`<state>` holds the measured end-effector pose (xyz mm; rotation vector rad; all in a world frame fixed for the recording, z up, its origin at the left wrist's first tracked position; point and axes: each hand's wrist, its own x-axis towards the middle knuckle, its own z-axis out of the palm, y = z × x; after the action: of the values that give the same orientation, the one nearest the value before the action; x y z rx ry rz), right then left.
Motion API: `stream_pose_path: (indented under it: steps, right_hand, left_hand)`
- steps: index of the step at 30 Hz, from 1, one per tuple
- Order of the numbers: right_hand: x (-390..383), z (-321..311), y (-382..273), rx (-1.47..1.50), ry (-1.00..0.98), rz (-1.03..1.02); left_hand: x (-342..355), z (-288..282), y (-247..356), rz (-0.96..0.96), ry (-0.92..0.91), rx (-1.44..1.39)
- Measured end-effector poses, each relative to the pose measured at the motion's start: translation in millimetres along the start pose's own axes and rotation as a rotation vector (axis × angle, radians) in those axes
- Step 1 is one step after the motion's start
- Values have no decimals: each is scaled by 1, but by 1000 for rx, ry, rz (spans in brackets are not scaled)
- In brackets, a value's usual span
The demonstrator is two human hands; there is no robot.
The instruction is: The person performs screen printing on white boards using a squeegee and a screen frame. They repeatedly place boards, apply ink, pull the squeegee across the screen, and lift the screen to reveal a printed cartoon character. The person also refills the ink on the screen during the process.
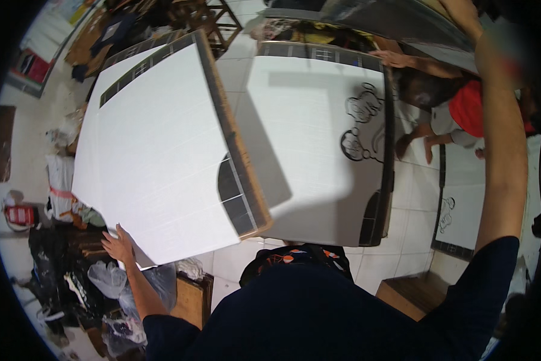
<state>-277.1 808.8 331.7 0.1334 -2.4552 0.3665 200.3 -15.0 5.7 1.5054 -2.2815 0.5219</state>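
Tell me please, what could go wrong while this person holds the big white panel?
The left hand grips the white panel only at its lower corner, so it may tilt or slip. Its wooden edge hangs over the second panel with black drawings and could scrape them. Another person crouches close by.

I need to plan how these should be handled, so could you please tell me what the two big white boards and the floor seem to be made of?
The left board, gripped by the left hand, looks like a matte white sheet on a wood frame: a brown edge shows. The right board looks alike, with black line drawings; its frame material is unclear. The floor seems glossy white tile, with grout lines.
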Motion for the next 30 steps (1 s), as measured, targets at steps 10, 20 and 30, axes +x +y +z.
stream_pose_path:
  steps: [10, 20, 30]
  right_hand:
    - [-9, -11, -18, -26, 51, -15]
    - [-16, -11, -14, -62, 22, 38]
    - [-11, -5, -4, -43, -52, 31]
  left_hand:
    - [38, 44, -84, -240, -385, -951]
    - [-77, 12, -11, -87, -318, -984]
    - [-155, 46, 117, 59, -572, -1087]
